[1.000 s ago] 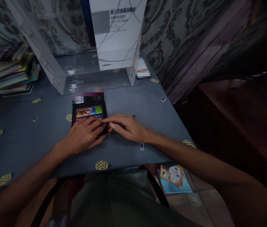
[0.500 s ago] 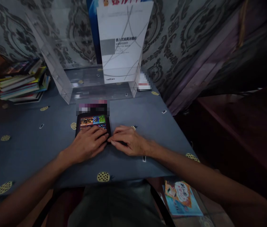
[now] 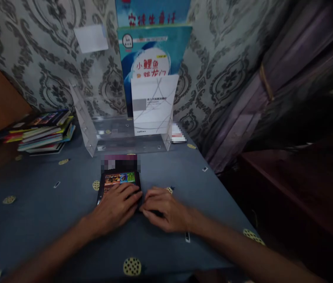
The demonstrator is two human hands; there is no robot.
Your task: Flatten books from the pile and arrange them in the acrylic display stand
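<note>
A dark tablet-like device [image 3: 131,177] with a colourful picture grid lies on the blue-grey tablecloth. My left hand [image 3: 117,204] rests over its lower part, palm down, fingers spread slightly and lying flat. At the device's lower right edge is my right hand [image 3: 162,208], its fingers curled and thumb and fingertips pinched together. Whatever is between those fingertips, if anything, is too small to name. The lower part of the device is hidden under my left hand. A blurred-out patch covers the area just above the device.
Behind the device stands a clear acrylic rack [image 3: 86,125] holding a white booklet [image 3: 154,114] and blue-green books [image 3: 181,43]. Several stacked books [image 3: 45,133] lie at the left. The tablecloth [image 3: 74,216] ends in a slanting edge at the right, near a purple curtain [image 3: 243,129].
The view has tilted upward, so the hands, device and rack appear lower and more of the books and wall shows. Both hands keep nearly the same pose at the device.
</note>
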